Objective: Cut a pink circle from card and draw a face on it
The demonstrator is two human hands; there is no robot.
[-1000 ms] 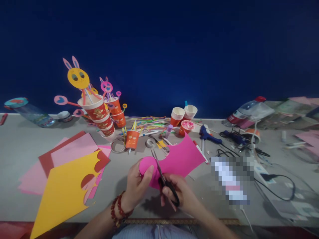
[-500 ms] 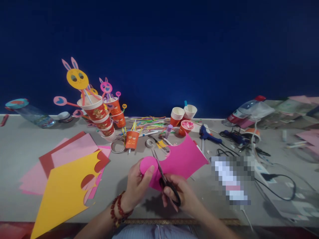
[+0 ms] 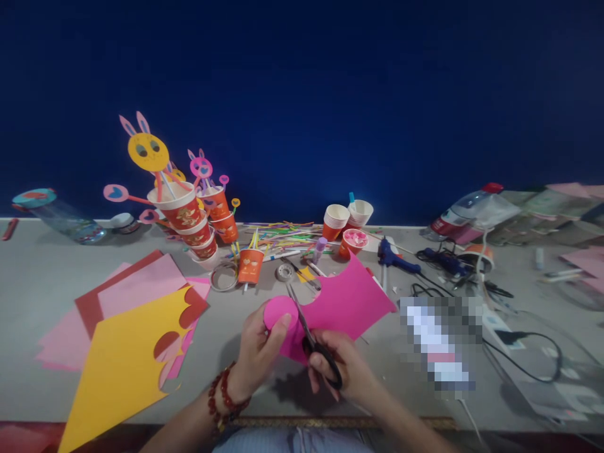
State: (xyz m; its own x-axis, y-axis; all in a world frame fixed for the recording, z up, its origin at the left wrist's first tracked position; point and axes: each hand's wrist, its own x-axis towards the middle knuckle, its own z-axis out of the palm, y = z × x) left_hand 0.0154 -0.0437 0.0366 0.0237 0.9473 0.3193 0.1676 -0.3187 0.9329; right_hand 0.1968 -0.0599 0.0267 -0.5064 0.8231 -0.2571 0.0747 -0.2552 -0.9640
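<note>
My left hand [image 3: 257,355] pinches the rounded lobe of a bright pink paper sheet [image 3: 342,302], thumb on top. My right hand [image 3: 346,371] grips black-handled scissors [image 3: 311,336], whose blades point away from me and lie across the sheet beside the lobe. The sheet is held just above the grey table [image 3: 42,283] near its front edge. A red bead bracelet [image 3: 221,393] circles my left wrist.
Yellow, red and pink paper sheets [image 3: 125,346] lie to the left. Stacked orange paper cups with bunny cut-outs [image 3: 184,214], loose coloured straws [image 3: 283,236], more cups [image 3: 346,220], a blue glue gun [image 3: 391,255], cables [image 3: 519,352] and a plastic bottle [image 3: 467,211] crowd the back and right.
The pink sheet has turned slightly, its right corner swinging further right. Both hands stay in nearly the same place with the scissors still in the paper.
</note>
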